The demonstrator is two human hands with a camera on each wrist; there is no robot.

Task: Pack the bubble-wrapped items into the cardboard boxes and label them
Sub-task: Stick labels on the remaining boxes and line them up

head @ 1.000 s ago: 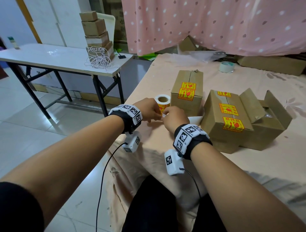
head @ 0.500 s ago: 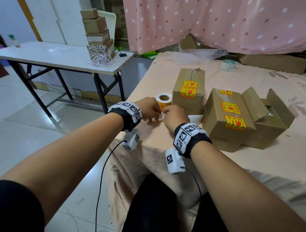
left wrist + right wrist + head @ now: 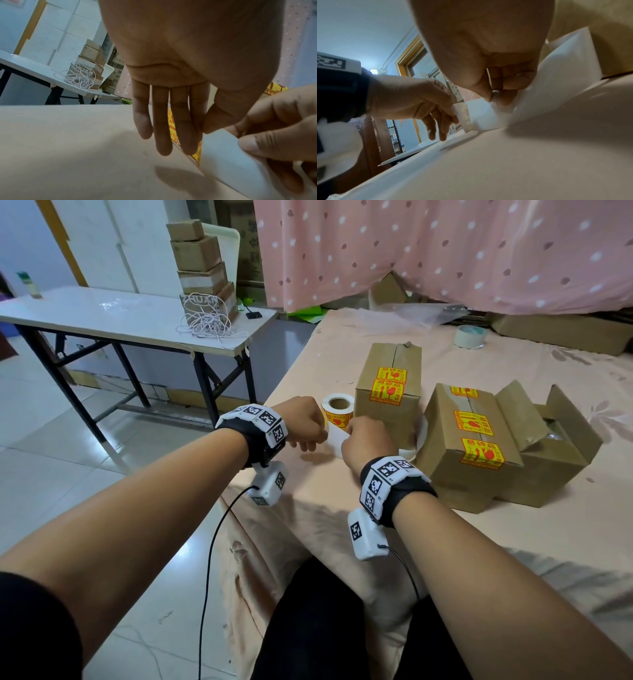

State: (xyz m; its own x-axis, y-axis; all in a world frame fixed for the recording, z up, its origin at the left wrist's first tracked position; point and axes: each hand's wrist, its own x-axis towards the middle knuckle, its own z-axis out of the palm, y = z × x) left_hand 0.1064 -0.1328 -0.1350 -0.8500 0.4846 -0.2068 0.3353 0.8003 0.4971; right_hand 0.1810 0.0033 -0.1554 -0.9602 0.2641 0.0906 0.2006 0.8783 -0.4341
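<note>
A roll of yellow fragile labels (image 3: pixel 339 409) stands on the cloth-covered table (image 3: pixel 513 542) just beyond my hands. Between thumb and forefinger, my left hand (image 3: pixel 317 440) pinches the edge of a yellow label (image 3: pixel 172 125). Close beside it, my right hand (image 3: pixel 346 436) pinches the white backing strip (image 3: pixel 556 88). The strip runs back past an upright closed box (image 3: pixel 390 392) with two labels on it. A second labelled box (image 3: pixel 469 440) lies to the right. Behind that one, an open box (image 3: pixel 561 453) shows bubble wrap inside.
A tape roll (image 3: pixel 469 337) lies at the far side of the table, by flat cardboard (image 3: pixel 561 332) under a pink curtain. To the left stands a white folding table (image 3: pixel 102 316) with stacked small boxes (image 3: pixel 202 265) and coiled cord (image 3: pixel 209 320). Tiled floor lies between.
My hands have drawn slightly apart, and a short stretch of white strip now shows between them. The boxes and the roll have not moved.
</note>
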